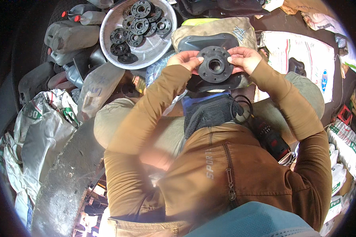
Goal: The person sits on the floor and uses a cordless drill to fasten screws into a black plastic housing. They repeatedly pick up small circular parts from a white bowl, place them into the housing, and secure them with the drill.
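Observation:
My left hand [184, 61] and my right hand [246, 59] grip a round black flange [206, 73] by its opposite edges, thumbs on top. The flange has a hole in its raised centre and several small holes around it. Right behind it is a larger black moulded part [194, 42] with a wide rim, partly hidden by the flange and lying against a beige bag [247, 37]. Several thin screws [238, 32] lie on that bag. Whether the flange touches the moulded part I cannot tell.
A white mesh basket [156, 54] with several black flanges stands at the far left. Grey jerrycans [77, 38] crowd the left side. A power drill [271, 138] with a cable rests by my right thigh. A white sack [308, 45] lies right, a black part [296, 66] on it.

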The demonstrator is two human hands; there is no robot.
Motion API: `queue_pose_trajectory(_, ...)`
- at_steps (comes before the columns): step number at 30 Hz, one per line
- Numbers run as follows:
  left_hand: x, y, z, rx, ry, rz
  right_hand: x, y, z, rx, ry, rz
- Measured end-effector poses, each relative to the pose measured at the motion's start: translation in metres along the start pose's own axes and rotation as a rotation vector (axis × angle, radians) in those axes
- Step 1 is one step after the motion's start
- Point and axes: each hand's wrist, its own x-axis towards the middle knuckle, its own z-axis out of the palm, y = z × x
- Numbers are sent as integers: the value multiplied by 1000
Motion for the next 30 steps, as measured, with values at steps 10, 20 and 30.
queue_pose_trajectory(10,2,0,-9,46,-22,-41,8,6,0,-68,14,-22)
queue_pose_trajectory(20,-1,3,-9,58,-56,-62,6,6,0,-116,27,-28)
queue_pose_trajectory(30,-1,5,-6,52,-64,-46,6,7,-1,-103,18,-38)
